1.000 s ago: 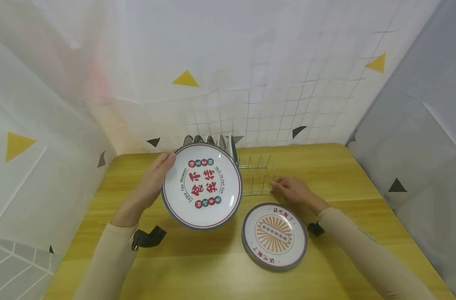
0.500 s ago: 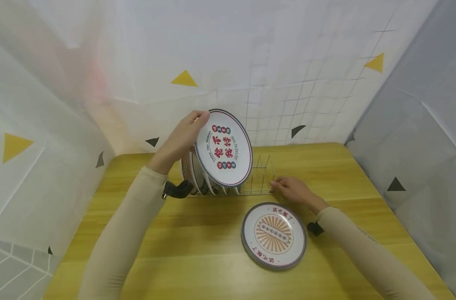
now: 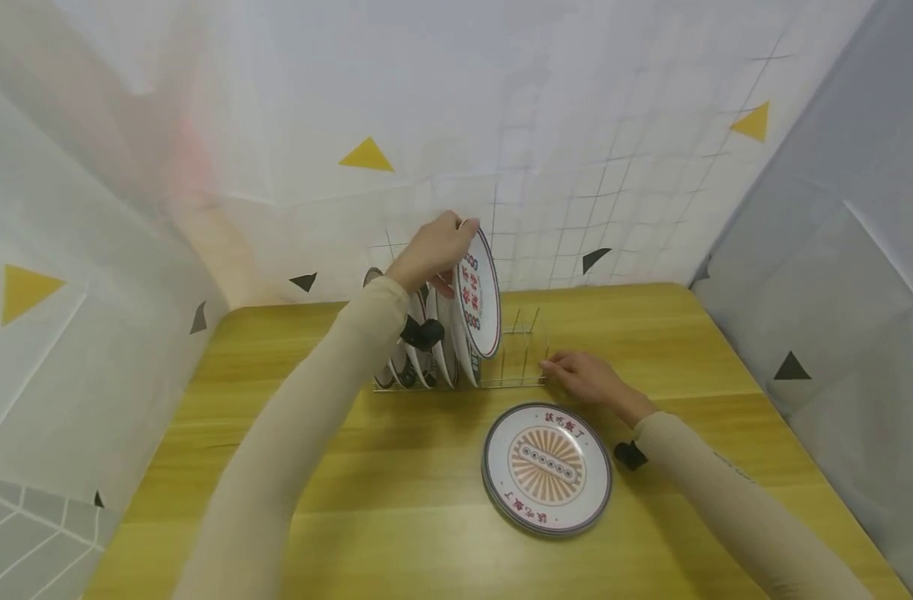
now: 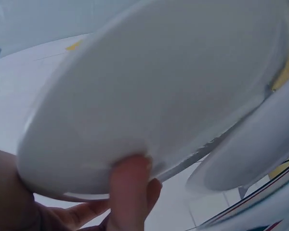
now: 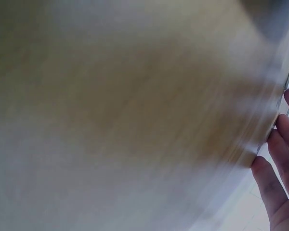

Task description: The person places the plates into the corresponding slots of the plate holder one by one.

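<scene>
My left hand (image 3: 435, 250) grips a white plate (image 3: 483, 292) with red lettering by its upper rim. Tilted nearly upright, this plate hangs over the wire plate rack (image 3: 522, 383), just right of several plates (image 3: 443, 346) standing there. In the left wrist view its plain white underside (image 4: 154, 96) faces the camera, and a thumb (image 4: 130, 187) presses on it. My right hand (image 3: 587, 379) pinches the right end of the rack near the tabletop. Fingertips (image 5: 262, 166) show beside a wire in the right wrist view. Whether the held plate's lower edge touches the rack is unclear.
A stack of white plates (image 3: 549, 468) with an orange ray design lies on the wooden table (image 3: 396, 517), in front of the rack's right end. White sheeting (image 3: 291, 108) with yellow and black triangles stands behind the table and along both sides.
My left hand has carried the plate up, back and to the right, over the rack, turning it from facing the camera to nearly edge-on. The right hand stays at the rack's end.
</scene>
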Tool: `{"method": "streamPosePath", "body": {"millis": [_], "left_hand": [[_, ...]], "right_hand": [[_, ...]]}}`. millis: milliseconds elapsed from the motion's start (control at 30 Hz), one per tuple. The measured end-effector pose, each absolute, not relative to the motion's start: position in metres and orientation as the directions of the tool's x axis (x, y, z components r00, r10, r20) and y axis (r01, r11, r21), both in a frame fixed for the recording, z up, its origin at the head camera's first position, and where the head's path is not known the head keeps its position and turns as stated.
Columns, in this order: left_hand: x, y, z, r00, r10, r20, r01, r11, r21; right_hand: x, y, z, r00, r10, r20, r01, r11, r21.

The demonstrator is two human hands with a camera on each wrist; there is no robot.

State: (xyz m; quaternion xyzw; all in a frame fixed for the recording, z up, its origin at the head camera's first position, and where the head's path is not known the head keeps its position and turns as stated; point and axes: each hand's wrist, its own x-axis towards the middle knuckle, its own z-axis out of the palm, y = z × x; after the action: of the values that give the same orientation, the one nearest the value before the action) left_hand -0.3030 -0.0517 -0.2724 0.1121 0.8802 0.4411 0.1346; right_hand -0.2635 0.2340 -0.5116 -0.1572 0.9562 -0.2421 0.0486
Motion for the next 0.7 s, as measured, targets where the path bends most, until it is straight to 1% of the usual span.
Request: {"method": "streamPosePath", "body": {"millis": [167,300,367,567,700], "left_hand": [[-0.305,-0.035,-0.284,-0.943,0.276,-0.186,0.059,0.688,0.723],[-0.305,-0.024,-0.29,-0.944,0.242,-0.222,0.023,0.723,0.69],[-0.307,-0.018,-0.293,-0.943,0.242,-0.227,0.032,0.748,0.663],[-0.306,-0.003,-0.3,-0.954,0.243,-0.177,0.093,0.798,0.596],[-0.303,0.001,-0.308,-0.963,0.25,-0.101,0.17,0.853,0.493]], "right_hand": [[-0.263,0.231,-0.511,-0.946,-0.323,-0.029,-0.271,0.837,-0.475],[-0.262,0.231,-0.512,-0.945,-0.327,-0.026,-0.277,0.837,-0.473],[-0.262,0.232,-0.512,-0.945,-0.326,-0.024,-0.276,0.836,-0.474],[-0.262,0.233,-0.511,-0.949,-0.315,-0.015,-0.27,0.835,-0.479],[-0.262,0.231,-0.512,-0.947,-0.322,-0.012,-0.277,0.835,-0.476]]}}
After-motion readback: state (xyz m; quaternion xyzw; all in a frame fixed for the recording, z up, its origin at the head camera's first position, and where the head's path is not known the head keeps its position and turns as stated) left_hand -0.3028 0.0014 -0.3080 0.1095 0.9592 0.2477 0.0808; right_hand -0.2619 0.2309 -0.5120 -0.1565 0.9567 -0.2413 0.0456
